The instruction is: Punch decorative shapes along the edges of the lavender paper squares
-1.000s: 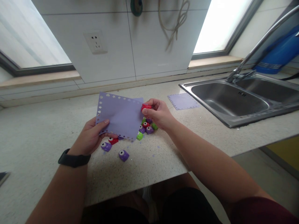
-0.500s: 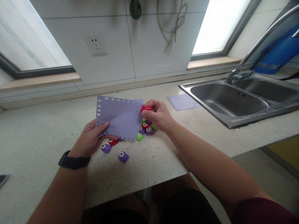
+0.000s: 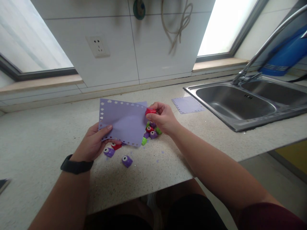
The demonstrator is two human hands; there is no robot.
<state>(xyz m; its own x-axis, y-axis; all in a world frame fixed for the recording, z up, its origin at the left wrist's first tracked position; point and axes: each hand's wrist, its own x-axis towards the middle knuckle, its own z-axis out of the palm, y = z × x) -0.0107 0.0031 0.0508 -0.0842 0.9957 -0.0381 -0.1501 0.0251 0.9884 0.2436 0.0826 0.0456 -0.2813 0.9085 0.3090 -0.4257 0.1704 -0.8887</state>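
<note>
My left hand point(image 3: 97, 140) pinches the lower left corner of a purple sheet of paper point(image 3: 122, 123), thumb on top. Small shapes are punched along the sheet's left, top and bottom edges. Closed around a red craft punch point(image 3: 150, 111), my right hand point(image 3: 163, 116) has it at the sheet's upper right corner; whether the paper sits inside its slot I cannot tell. Below that hand several small punches point(image 3: 153, 134) in purple, red and green lie in a heap, partly hidden. Nearer to me are a purple punch point(image 3: 127, 161), another purple punch point(image 3: 109, 152) and a red punch point(image 3: 116, 146).
A second punched purple sheet point(image 3: 188, 105) lies flat on the speckled counter point(image 3: 153, 172), beside the steel sink point(image 3: 230, 99) with its tap point(image 3: 244, 75). Tiny paper bits are scattered near the punches. A wall socket point(image 3: 98, 46) is behind.
The red punch and right hand have shifted very slightly to the right. The sheet's lower right corner has dipped a little. My left hand keeps its grip.
</note>
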